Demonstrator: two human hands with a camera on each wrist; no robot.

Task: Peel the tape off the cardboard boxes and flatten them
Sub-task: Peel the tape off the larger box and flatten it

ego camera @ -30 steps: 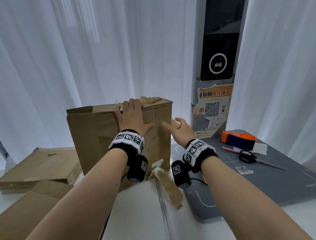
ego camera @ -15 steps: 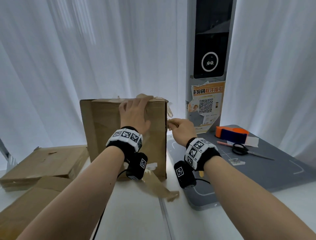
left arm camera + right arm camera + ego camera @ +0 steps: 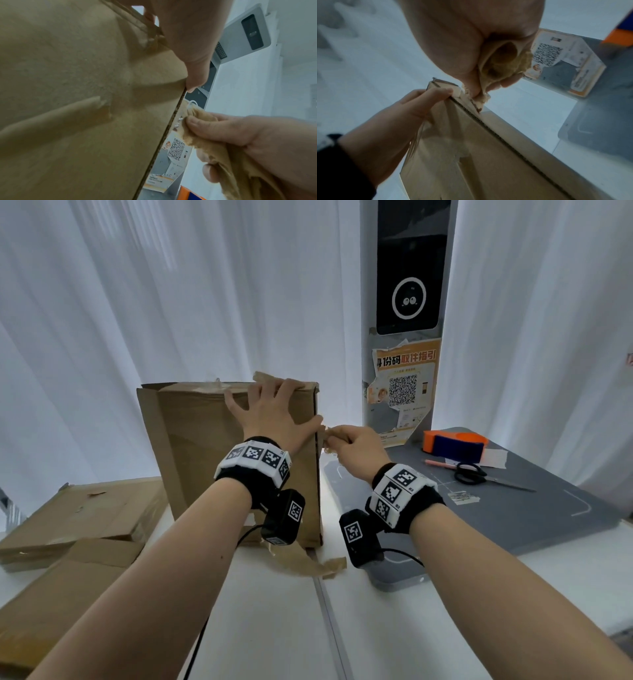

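Note:
A brown cardboard box [image 3: 205,453] stands upright on the white table. My left hand [image 3: 270,412] lies flat against its near face, fingers spread up to the top edge, thumb at the right edge [image 3: 193,75]. My right hand [image 3: 346,443] is just off the box's right edge and pinches a crumpled strip of brown tape [image 3: 202,121] that still clings to that edge [image 3: 477,102]. The tape bunches inside the curled fingers [image 3: 498,63]. A loose peeled tape strip [image 3: 308,563] lies on the table at the box's foot.
Flattened cardboard [image 3: 82,518] lies stacked at the left. A grey mat [image 3: 513,525] on the right carries an orange-and-blue tape dispenser [image 3: 454,445], scissors [image 3: 472,474] and a pink pen [image 3: 442,463]. A grey kiosk post [image 3: 404,337] with a QR poster stands behind, white curtains around.
The box has turned so its wide face is square to me. My right hand went from an open reach to pinching tape at the right edge and has pulled it lower.

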